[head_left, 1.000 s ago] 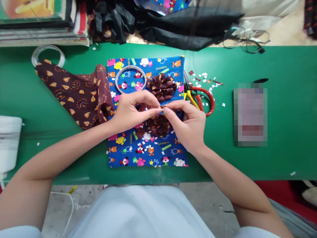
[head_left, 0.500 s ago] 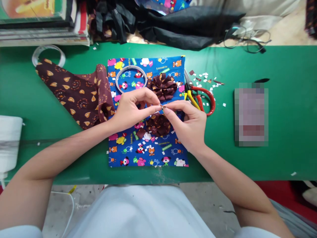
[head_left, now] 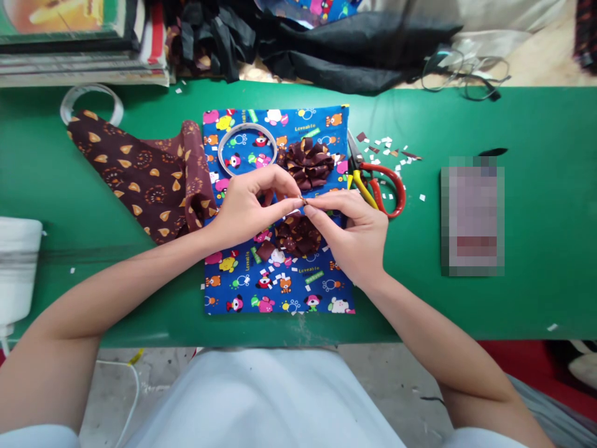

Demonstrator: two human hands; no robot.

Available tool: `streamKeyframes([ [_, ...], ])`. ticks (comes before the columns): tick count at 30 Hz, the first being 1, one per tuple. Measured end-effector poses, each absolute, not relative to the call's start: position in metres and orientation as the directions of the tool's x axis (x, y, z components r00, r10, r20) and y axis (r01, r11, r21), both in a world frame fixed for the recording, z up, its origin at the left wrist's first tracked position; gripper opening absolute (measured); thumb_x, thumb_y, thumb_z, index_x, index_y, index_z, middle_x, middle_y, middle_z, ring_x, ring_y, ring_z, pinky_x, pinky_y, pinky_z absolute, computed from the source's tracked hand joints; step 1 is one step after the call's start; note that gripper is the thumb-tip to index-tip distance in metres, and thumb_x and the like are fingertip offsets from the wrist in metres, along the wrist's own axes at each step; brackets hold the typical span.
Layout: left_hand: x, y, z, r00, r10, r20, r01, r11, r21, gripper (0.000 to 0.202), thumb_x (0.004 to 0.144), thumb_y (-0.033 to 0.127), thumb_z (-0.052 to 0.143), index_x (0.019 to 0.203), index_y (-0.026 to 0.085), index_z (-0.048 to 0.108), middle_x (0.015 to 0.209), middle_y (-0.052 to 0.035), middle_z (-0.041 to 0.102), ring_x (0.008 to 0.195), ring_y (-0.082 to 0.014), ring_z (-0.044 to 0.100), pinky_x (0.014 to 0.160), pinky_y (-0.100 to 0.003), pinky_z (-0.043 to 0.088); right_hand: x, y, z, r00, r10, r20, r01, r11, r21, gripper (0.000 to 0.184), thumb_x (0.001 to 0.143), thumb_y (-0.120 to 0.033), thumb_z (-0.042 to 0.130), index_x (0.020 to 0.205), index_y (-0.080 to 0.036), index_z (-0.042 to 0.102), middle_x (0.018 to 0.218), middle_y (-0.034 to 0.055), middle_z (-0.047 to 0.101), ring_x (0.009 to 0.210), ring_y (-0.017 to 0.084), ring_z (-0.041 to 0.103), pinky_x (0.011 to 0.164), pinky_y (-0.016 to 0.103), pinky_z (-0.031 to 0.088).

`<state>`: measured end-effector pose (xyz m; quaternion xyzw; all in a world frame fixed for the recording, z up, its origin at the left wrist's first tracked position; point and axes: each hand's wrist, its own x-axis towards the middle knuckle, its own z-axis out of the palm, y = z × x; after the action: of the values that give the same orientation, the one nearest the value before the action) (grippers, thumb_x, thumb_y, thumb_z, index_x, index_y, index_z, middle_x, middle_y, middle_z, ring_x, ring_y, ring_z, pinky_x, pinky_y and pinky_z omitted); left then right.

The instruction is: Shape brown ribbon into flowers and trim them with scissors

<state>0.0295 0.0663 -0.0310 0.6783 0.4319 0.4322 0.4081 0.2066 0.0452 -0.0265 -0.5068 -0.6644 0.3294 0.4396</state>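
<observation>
My left hand [head_left: 254, 202] and my right hand [head_left: 357, 227] meet fingertip to fingertip over a blue cartoon-print cloth [head_left: 261, 302]. Both pinch a tiny dark brown piece of fabric [head_left: 304, 201], mostly covered by the fingers. Just beyond the fingertips sits a brown fabric rosette [head_left: 308, 163]; a second rosette [head_left: 298, 235] lies below them, partly hidden. A thin tape ring [head_left: 221, 152] rests on the cloth above my left hand. To the left, a folded brown printed fabric [head_left: 140, 174] overlaps the cloth's edge. Scissors with red and yellow handles [head_left: 398, 190] lie beyond my right hand.
Small white and brown scraps [head_left: 386, 149] are scattered by the scissors and over the cloth. A roll of tape [head_left: 114, 106] lies at the back left of the green table [head_left: 536, 218], near stacked books [head_left: 84, 71]. A blurred-out rectangular object [head_left: 473, 218] is at right, glasses [head_left: 485, 78] behind.
The fingertips of my right hand have shifted very slightly left around the small brown piece. Everything else stays in place.
</observation>
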Motion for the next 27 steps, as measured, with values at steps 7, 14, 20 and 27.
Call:
streamKeyframes([
  [7,0.0299,0.0658,-0.0291,0.3,0.921,0.248,0.325,-0.343,0.881,0.014,0.083,0.032,0.063,0.084,0.018,0.063,0.081,-0.0016,0.068,0.072,-0.0111,0.061,0.062,-0.024,0.049,0.2065,0.0454,-0.027,-0.087,0.97,0.226,0.397,0.242,-0.886,0.003,0.079,-0.026,0.07,0.078,-0.027,0.072,0.078,-0.0013,0.073,0.078,0.017,0.065,0.08,0.039,0.052],
  [14,0.0302,0.0664,-0.0248,0.388,0.883,0.265,0.424,-0.426,0.799,0.017,0.089,0.032,0.056,0.084,0.018,0.066,0.081,-0.0023,0.069,0.074,-0.0128,0.06,0.068,-0.026,0.045,0.2072,0.0455,-0.0277,-0.088,0.964,0.25,0.385,0.264,-0.885,0.003,0.079,-0.026,0.069,0.077,-0.027,0.072,0.077,-0.0014,0.072,0.077,0.017,0.065,0.078,0.037,0.053],
  [20,0.0301,0.0663,-0.0242,0.406,0.871,0.277,0.403,-0.443,0.801,0.014,0.087,0.028,0.057,0.079,0.018,0.064,0.074,-0.0014,0.066,0.067,-0.0121,0.056,0.062,-0.026,0.042,0.207,0.0448,-0.0264,-0.084,0.967,0.242,0.383,0.255,-0.888,0.003,0.08,-0.024,0.068,0.077,-0.025,0.07,0.078,-0.0013,0.071,0.076,0.016,0.064,0.077,0.035,0.051],
  [27,0.0285,0.0665,-0.0251,0.454,0.844,0.285,0.4,-0.479,0.781,0.013,0.084,0.025,0.057,0.075,0.018,0.062,0.071,-0.0006,0.065,0.068,-0.0123,0.056,0.065,-0.026,0.043,0.2103,0.0461,-0.0237,-0.209,0.931,0.298,0.46,0.363,-0.81,0.006,0.082,-0.025,0.063,0.077,-0.023,0.063,0.077,-0.0003,0.068,0.074,0.016,0.06,0.073,0.033,0.046],
])
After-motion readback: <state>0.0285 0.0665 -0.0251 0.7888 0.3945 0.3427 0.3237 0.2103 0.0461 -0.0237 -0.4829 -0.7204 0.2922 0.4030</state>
